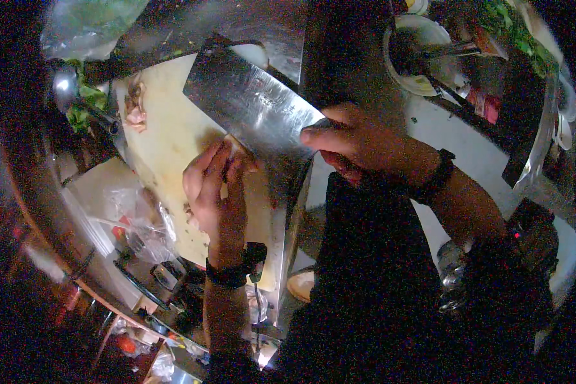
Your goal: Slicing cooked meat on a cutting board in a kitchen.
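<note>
My right hand (360, 141) grips a broad metal cleaver (259, 96) at its handle end, with the blade tilted flat side up over the pale cutting board (158, 144). The handle is mostly hidden in the fist. My left hand (216, 182) is at the blade's lower edge, fingers bent together. Something small and pale shows at its fingertips, but whether it is held food or only a lit fingertip is unclear. Pinkish food scraps (137, 115) lie near the board's far left corner, and smaller bits are beside the left hand.
Left of the board are green leaves (93, 98), a shiny round metal utensil (65, 84) and a clear plastic bag (146, 230). To the right stands a white bowl (413, 81) with a utensil across it, and more greens (518, 38) behind. The far surface is metal.
</note>
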Demonstrator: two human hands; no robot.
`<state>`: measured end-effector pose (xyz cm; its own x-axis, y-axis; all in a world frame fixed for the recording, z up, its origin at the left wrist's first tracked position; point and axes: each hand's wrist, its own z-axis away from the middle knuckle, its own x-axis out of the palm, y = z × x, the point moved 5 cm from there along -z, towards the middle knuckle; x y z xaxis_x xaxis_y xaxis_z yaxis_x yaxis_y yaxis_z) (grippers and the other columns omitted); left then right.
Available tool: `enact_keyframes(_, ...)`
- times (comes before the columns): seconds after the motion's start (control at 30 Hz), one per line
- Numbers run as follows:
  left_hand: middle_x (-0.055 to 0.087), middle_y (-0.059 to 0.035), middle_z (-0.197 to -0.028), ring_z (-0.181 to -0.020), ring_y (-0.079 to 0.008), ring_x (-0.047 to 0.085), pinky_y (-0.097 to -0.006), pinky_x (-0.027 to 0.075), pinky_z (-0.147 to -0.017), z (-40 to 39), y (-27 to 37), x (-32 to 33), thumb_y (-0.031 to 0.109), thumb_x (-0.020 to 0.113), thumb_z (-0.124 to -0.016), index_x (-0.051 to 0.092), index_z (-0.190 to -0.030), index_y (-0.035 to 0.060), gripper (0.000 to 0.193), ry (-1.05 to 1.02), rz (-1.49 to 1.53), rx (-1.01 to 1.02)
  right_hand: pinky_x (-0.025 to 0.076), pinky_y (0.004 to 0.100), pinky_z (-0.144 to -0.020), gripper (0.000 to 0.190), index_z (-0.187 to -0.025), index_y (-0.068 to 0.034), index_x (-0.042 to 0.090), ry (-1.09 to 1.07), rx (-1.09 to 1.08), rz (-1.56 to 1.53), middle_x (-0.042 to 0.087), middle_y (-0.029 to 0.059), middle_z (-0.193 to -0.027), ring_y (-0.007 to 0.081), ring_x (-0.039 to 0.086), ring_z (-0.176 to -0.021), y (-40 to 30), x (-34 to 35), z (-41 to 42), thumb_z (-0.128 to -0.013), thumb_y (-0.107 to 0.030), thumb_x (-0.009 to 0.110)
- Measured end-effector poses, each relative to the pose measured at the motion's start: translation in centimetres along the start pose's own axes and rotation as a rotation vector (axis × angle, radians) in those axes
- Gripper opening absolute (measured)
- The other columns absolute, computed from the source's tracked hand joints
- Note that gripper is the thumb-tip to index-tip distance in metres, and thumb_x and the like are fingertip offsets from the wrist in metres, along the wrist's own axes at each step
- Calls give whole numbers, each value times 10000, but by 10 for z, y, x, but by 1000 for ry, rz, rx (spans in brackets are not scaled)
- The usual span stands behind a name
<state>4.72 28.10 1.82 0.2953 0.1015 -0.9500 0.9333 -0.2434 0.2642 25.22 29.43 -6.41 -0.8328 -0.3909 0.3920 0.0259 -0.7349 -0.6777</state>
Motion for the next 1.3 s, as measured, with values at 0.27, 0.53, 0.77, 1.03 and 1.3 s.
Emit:
enact_keyframes(0.27, 558, -76, -1074, -984, -226, 548, -306, 482, -795, 10, -6, 6, -37, 720, -706, 667, -1007, 63, 321, 66, 248, -195, 390, 259, -363, 371, -725, -59, 512, -96, 112, -1, 471, 10, -524, 104, 473, -394, -13, 0, 6, -911, -378, 547)
enact_keyframes(0.53, 535, -69, -1069, -995, -217, 530, -278, 496, -767, 11, -12, 11, -29, 732, -695, 680, -978, 71, 305, 54, 212, -267, 375, 261, -358, 350, -721, -76, 505, -156, 181, 138, 469, 1, -529, 100, 468, -412, -10, -8, 10, -911, -365, 556)
enact_keyframes(0.77, 511, -69, -1073, -970, -208, 529, -260, 492, -716, 10, -13, 13, -63, 713, -687, 671, -915, 64, 265, 159, 306, -311, 378, 263, -359, 347, -721, -72, 506, -204, 157, 103, 485, 8, -535, 102, 486, -414, -5, -7, 14, -910, -357, 563)
enact_keyframes(1.03, 438, -68, -930, -677, -166, 481, -272, 462, -557, 26, -50, 45, 86, 601, -819, 435, -941, 107, 207, 396, 1067, -774, 393, 262, -372, 356, -741, -66, 527, -180, 293, 79, 502, 10, -544, 98, 494, -421, -5, -10, 24, -904, -381, 566)
enact_keyframes(1.3, 350, -72, -1020, -858, -162, 415, -284, 419, -712, 14, -33, 32, -39, 592, -767, 436, -947, 103, 278, 148, 54, -240, 396, 251, -366, 319, -817, -65, 562, -215, 287, 235, 498, -19, -529, 80, 488, -414, -3, -20, 40, -902, -372, 567)
